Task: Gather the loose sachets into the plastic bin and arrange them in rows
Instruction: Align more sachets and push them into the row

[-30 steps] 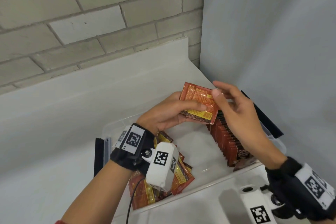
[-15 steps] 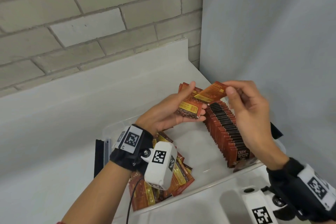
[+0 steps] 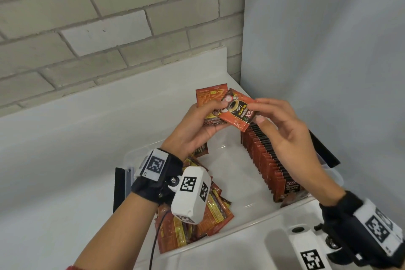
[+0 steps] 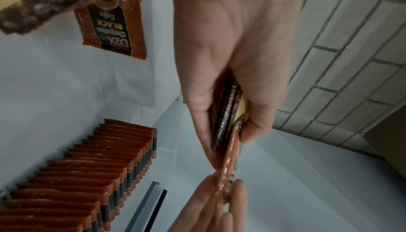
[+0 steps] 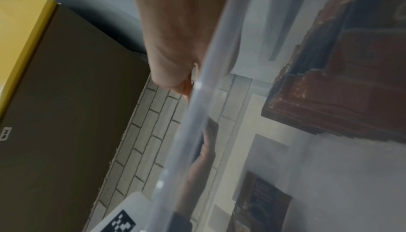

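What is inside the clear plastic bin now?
In the plastic bin: a standing row of sachets on its right side and a loose pile of sachets at its near left. The left wrist camera covers part of the pile.

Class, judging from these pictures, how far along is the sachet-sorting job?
Done: one upright row of sachets stands along the plastic bin's right side. In hand: the left hand holds a small stack, and the right hand pinches one front-facing sachet. Left: the loose pile at the bin's near-left corner.
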